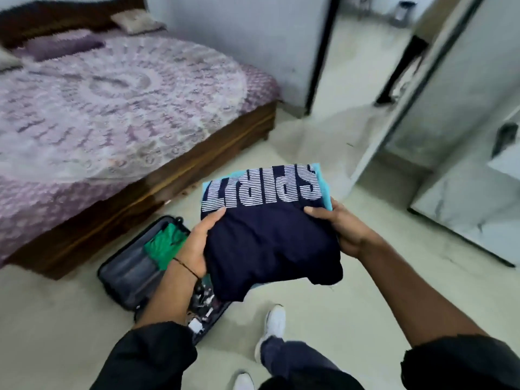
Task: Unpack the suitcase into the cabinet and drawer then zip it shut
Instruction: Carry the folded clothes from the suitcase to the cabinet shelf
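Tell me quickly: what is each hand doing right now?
Left hand: grips the folded clothes stack at its left edge.
Right hand: grips the same stack at its right edge.

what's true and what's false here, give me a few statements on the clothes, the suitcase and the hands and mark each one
1. Both the left hand and the right hand grip the folded navy T-shirt with white striped lettering. True.
2. The suitcase on the floor is zipped shut. False: the black suitcase lies open, with a green garment inside.
3. A light blue folded cloth lies under the navy T-shirt. True.
4. The clothes rest on the bed. False: they are held in the air above the floor, apart from the wooden bed with a purple patterned cover.
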Demonstrator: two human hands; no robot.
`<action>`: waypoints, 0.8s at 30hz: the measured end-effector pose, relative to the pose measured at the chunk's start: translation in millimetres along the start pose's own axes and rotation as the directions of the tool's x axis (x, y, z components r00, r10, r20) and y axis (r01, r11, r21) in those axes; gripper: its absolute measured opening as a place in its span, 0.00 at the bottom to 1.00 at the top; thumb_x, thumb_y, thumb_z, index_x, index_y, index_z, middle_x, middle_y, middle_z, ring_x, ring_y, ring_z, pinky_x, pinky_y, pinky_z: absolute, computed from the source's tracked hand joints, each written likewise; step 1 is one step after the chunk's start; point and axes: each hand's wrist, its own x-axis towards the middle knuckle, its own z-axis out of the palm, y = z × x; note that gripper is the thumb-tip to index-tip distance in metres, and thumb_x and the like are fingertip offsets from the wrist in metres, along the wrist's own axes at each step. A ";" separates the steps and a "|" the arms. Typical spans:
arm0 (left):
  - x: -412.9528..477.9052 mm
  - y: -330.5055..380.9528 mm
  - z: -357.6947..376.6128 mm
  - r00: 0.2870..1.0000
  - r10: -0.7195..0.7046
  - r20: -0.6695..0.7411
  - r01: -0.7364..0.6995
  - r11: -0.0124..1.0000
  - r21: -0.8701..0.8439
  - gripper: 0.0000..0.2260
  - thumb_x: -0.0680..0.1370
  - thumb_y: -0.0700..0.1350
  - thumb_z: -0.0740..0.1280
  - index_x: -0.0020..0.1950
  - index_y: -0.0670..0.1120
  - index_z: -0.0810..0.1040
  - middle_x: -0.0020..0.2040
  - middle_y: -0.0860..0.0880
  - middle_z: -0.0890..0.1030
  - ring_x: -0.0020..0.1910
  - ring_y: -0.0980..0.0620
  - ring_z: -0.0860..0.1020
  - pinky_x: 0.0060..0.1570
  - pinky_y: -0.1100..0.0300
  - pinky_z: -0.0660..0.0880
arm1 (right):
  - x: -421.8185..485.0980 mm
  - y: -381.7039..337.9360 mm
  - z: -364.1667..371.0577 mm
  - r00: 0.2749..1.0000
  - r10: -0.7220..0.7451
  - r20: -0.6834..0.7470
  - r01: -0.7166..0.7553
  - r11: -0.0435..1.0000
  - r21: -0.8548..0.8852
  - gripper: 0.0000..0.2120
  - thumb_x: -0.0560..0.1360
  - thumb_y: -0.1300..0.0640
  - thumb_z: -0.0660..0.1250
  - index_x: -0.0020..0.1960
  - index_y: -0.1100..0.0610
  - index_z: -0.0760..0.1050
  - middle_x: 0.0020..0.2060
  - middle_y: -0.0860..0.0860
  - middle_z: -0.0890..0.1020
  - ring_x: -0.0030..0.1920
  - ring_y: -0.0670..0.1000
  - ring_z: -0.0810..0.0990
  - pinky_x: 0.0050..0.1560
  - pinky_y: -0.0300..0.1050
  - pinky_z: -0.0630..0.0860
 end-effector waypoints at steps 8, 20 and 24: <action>42.8 -59.4 205.2 0.955 -0.069 0.287 0.005 0.976 0.218 0.15 0.77 0.50 0.66 0.61 0.47 0.82 0.60 0.44 0.82 0.57 0.44 0.81 0.60 0.50 0.74 | -124.7 -34.8 -172.5 0.929 -0.144 -0.340 0.199 0.971 0.132 0.19 0.78 0.65 0.67 0.69 0.57 0.74 0.62 0.56 0.82 0.61 0.57 0.81 0.64 0.52 0.77; 92.1 -221.4 566.3 0.787 -0.250 0.565 0.044 0.935 0.352 0.15 0.79 0.49 0.64 0.62 0.45 0.80 0.60 0.45 0.82 0.56 0.45 0.81 0.57 0.53 0.76 | -309.0 -106.6 -467.5 0.694 -0.245 -0.677 0.399 0.913 0.079 0.16 0.77 0.66 0.67 0.65 0.58 0.77 0.58 0.57 0.84 0.55 0.58 0.84 0.57 0.51 0.81; 115.5 -263.1 678.0 0.742 -0.281 0.609 0.036 0.923 0.382 0.16 0.79 0.49 0.63 0.63 0.44 0.80 0.60 0.44 0.82 0.58 0.44 0.81 0.60 0.52 0.75 | -347.5 -139.8 -557.1 0.592 -0.275 -0.757 0.440 0.898 0.018 0.18 0.77 0.67 0.67 0.66 0.59 0.75 0.58 0.58 0.84 0.54 0.57 0.84 0.55 0.50 0.82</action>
